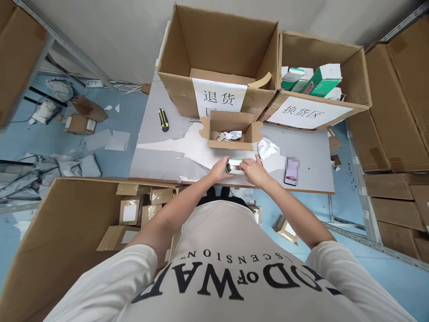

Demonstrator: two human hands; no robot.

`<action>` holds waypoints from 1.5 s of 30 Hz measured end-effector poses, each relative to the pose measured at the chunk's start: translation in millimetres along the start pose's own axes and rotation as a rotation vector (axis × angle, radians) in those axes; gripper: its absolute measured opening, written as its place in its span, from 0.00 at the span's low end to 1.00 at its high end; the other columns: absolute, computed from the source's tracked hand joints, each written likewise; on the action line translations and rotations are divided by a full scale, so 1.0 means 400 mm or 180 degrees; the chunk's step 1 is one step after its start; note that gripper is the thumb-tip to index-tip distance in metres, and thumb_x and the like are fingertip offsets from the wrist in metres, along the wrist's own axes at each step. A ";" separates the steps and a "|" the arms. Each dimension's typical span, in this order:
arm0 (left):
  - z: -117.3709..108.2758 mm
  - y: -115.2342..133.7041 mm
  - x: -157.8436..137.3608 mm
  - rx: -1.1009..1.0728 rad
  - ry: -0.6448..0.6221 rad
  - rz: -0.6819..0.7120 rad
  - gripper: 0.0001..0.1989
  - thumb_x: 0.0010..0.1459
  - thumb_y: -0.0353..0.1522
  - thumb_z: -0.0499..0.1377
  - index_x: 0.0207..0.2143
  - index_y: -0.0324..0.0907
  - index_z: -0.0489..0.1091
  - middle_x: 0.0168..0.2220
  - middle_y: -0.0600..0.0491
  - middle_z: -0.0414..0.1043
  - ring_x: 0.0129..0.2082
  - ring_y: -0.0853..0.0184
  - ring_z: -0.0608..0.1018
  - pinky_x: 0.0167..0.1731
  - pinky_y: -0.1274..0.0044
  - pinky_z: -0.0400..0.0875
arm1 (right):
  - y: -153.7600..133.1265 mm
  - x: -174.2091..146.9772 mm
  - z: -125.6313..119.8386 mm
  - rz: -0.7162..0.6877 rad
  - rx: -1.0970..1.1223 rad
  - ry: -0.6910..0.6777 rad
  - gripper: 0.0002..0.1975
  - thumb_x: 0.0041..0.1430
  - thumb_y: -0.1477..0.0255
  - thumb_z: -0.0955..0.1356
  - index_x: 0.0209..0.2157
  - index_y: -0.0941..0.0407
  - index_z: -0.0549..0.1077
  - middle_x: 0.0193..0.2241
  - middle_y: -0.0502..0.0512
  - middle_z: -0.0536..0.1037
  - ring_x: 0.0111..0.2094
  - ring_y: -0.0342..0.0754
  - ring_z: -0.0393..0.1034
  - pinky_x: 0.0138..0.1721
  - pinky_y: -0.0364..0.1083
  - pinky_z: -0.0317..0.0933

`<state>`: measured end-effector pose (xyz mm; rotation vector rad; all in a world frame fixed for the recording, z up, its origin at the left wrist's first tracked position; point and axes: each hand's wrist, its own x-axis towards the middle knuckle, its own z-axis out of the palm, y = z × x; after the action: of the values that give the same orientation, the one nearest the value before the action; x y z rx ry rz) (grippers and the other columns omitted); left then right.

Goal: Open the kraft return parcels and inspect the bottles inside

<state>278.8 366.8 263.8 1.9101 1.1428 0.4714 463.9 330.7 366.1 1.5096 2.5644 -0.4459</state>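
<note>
The left hand is curled around the left end of the small white-green box. The right hand has bent fingers on the box's right part; I can't tell if they pinch a flap or sth. inside. The box is near the front edge of the table, just before the open carton; whether it touches the tabletop, can't tell.

Main risk, IMO: if the left hand loosens while the right one pulls, the box may slip & drop to the floor, b/c the edge is so near. Too strong pressing may crease its card, prob. thin. A wide right-hand move may also drag the crumpled paper just beside, or push the phone off.
</note>
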 end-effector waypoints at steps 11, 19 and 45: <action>0.010 0.010 0.007 -0.0169 0.0108 0.0050 0.35 0.42 0.37 0.69 0.51 0.41 0.59 0.48 0.44 0.68 0.49 0.54 0.73 0.48 0.65 0.69 | 0.010 0.019 -0.006 0.0178 0.0104 -0.0240 0.21 0.61 0.71 0.65 0.56 0.55 0.67 0.55 0.61 0.71 0.47 0.55 0.71 0.39 0.47 0.63; 0.030 -0.003 -0.003 -0.0026 0.0079 0.0118 0.37 0.42 0.36 0.69 0.52 0.40 0.57 0.50 0.43 0.66 0.51 0.52 0.71 0.50 0.64 0.69 | 0.011 0.049 -0.013 0.0184 -0.0188 -0.0271 0.26 0.60 0.67 0.66 0.59 0.56 0.64 0.52 0.68 0.70 0.46 0.60 0.69 0.39 0.51 0.63; 0.063 0.006 -0.012 -0.0323 0.0448 0.0028 0.45 0.38 0.36 0.71 0.57 0.38 0.56 0.54 0.38 0.65 0.55 0.48 0.69 0.54 0.59 0.64 | -0.082 -0.032 -0.244 0.0693 -0.0002 0.0818 0.23 0.50 0.62 0.67 0.49 0.52 0.70 0.36 0.57 0.77 0.36 0.55 0.70 0.29 0.46 0.55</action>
<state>294.4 350.2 251.9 1.8181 1.1777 0.6651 445.0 336.1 468.0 1.9329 2.5341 -0.2375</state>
